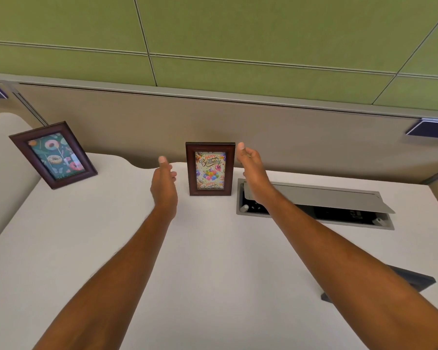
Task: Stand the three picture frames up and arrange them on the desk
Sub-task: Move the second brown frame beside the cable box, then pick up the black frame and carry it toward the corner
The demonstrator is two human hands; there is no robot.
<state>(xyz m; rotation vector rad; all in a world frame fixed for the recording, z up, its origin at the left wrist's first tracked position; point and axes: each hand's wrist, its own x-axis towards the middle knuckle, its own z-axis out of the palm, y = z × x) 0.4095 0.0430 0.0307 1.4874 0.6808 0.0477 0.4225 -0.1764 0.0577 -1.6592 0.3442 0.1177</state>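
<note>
A dark wooden frame with a "Happy Birthday" balloon picture (210, 169) stands upright at the back middle of the white desk (208, 261). My left hand (163, 184) is open a short way to its left, not touching it. My right hand (250, 170) is open just beside its right edge, fingers apart, holding nothing. A second dark frame with a doughnut picture (53, 154) stands at the back left. A third frame (412, 279) lies flat, dark back up, at the right, partly hidden behind my right forearm.
A grey cable box (314, 205) with its lid propped open is set into the desk right of the birthday frame. A beige partition (301, 137) runs along the back of the desk. Green wall panels rise above it.
</note>
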